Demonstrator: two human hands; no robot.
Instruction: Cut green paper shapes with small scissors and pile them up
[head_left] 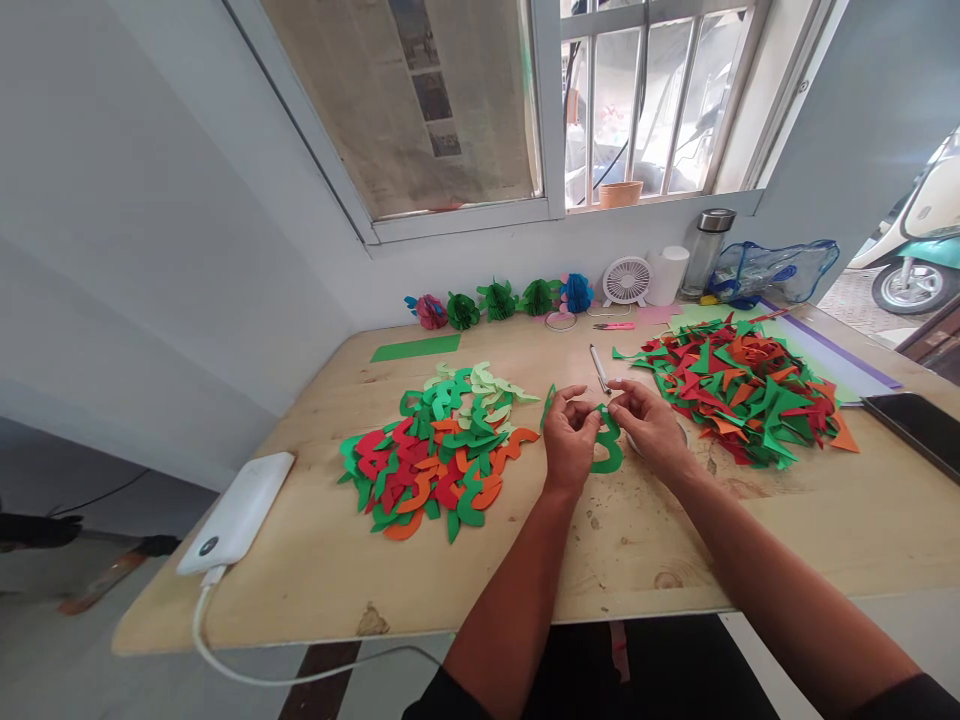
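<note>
Right of the shape pile (pixel 448 488), left hand (pixel 574 442) and right hand (pixel 651 428) pinch green paper (pixel 611 464), apparently shaping it; steadiness seems needed next

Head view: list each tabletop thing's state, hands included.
Green cutout, held, partly hidden
Left hand, pinching the green cutout
Right hand, at the green cutout's edge, grip unclear
Power bank, flat, cable plugged in
Bottle, upright, lid on
Fan, upright, spin unclear
Phone, flat, unlit
Pen, lying flat
Cutout pile, loose, overlapping
Scrap pile, loose, heaped
Paper figures, lined up
</note>
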